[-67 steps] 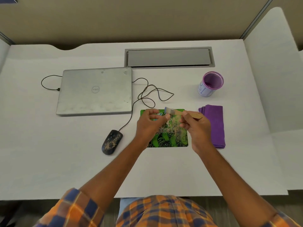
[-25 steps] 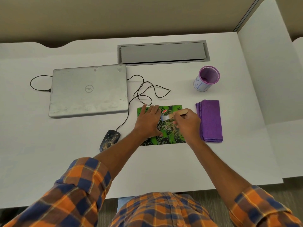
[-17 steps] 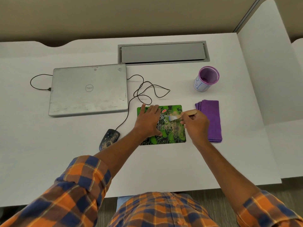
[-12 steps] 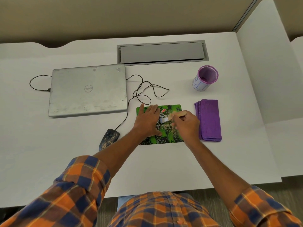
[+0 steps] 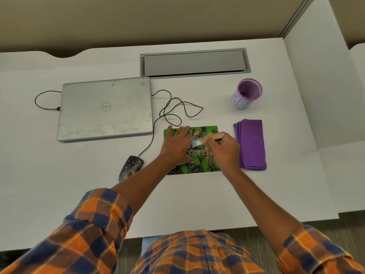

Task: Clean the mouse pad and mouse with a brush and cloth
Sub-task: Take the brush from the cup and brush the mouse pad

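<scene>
A green and black mouse pad (image 5: 199, 167) lies on the white desk (image 5: 177, 198). My left hand (image 5: 176, 145) presses flat on the pad's left half, fingers straight. My right hand (image 5: 223, 150) grips a small brush (image 5: 207, 139) by its wooden handle, with the bristles down on the middle of the pad. A dark wired mouse (image 5: 130, 167), speckled with dust, sits left of the pad. A folded purple cloth (image 5: 251, 144) lies just right of the pad.
A shut silver laptop (image 5: 104, 108) lies at the back left, and the mouse cable (image 5: 173, 112) loops between it and the pad. A purple-rimmed cup (image 5: 246, 93) stands behind the cloth. A grey cable hatch (image 5: 194, 63) is at the back. A white divider (image 5: 324, 76) stands on the right.
My left hand went from holding the brush bristles to pressing flat on the pad. My right hand has swept the brush back and forth across the pad's middle.
</scene>
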Action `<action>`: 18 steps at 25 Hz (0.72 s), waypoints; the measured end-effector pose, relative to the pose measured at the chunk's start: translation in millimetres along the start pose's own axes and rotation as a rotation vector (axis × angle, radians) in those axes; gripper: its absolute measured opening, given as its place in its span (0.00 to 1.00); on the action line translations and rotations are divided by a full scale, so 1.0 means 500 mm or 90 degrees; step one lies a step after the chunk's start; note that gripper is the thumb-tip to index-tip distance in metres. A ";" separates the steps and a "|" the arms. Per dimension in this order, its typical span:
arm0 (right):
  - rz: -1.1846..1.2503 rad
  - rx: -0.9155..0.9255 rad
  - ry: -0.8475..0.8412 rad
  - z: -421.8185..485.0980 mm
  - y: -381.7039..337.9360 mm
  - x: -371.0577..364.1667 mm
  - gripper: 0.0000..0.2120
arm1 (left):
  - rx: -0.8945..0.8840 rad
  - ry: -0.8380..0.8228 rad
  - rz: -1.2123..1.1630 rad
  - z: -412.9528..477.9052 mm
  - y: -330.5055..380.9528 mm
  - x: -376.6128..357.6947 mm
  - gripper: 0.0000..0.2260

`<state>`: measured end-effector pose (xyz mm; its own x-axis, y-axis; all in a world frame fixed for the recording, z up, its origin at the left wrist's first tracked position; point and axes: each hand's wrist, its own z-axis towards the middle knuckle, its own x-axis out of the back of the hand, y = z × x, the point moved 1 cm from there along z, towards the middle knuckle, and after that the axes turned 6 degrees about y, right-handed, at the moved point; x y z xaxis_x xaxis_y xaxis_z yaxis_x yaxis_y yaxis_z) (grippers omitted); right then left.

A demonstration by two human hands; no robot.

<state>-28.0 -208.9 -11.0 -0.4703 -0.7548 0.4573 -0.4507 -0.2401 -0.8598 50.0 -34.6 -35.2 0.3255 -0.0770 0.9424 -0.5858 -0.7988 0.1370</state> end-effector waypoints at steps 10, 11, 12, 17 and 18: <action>-0.046 0.005 0.053 0.004 0.034 0.051 0.04 | -0.003 0.001 -0.002 0.001 -0.004 -0.003 0.57; -0.035 0.004 0.050 0.000 0.030 0.048 0.04 | -0.004 0.002 -0.002 0.001 -0.004 -0.004 0.57; -0.021 0.003 0.038 -0.006 0.026 0.040 0.03 | -0.004 0.002 -0.002 0.001 -0.004 -0.004 0.57; -0.023 0.029 -0.032 -0.039 0.025 0.008 0.04 | -0.001 0.003 -0.006 0.001 -0.004 -0.005 0.57; -0.021 0.020 -0.028 -0.037 0.031 0.015 0.04 | 0.000 0.003 -0.007 0.001 -0.004 -0.005 0.57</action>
<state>-52.2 -206.9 -16.6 -0.4217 -0.7721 0.4754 -0.4405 -0.2838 -0.8517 50.7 -33.1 -37.9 0.3286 -0.0652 0.9422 -0.5823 -0.7994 0.1478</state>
